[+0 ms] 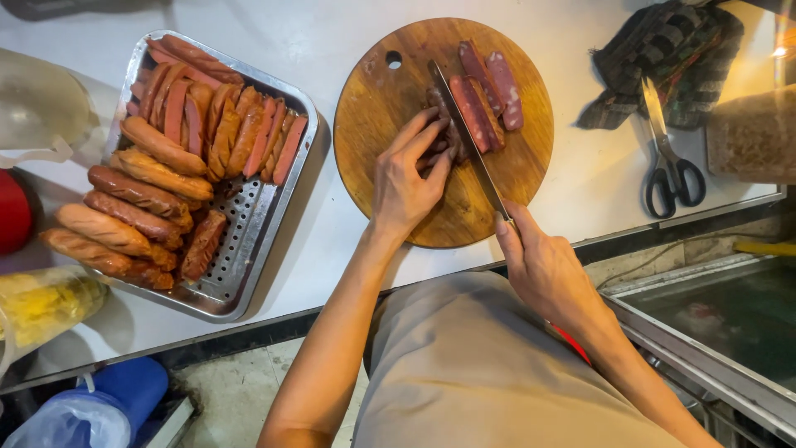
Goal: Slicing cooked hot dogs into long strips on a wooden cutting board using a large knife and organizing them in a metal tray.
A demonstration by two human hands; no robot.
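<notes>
Head view: your left hand (404,184) pins the dark sausage (437,137) on the round wooden board (373,124) while your right hand (543,270) grips the long steel knife (466,137) mid-slice; next, press straight down

The round cutting board (390,158) is brown wood, matt, with worn dark marks. The knife (468,141) has a smooth metal blade that shines a little. The tray (249,224) is grey metal with small holes in its floor, a dull shine. The sausages (157,149) in it look greasy and glossy. The surface (332,33) is white, smooth and slightly glossy. The scissors (667,158) have metal blades and black plastic handles. The dark checked cloth (672,50) looks rough and woven.
</notes>
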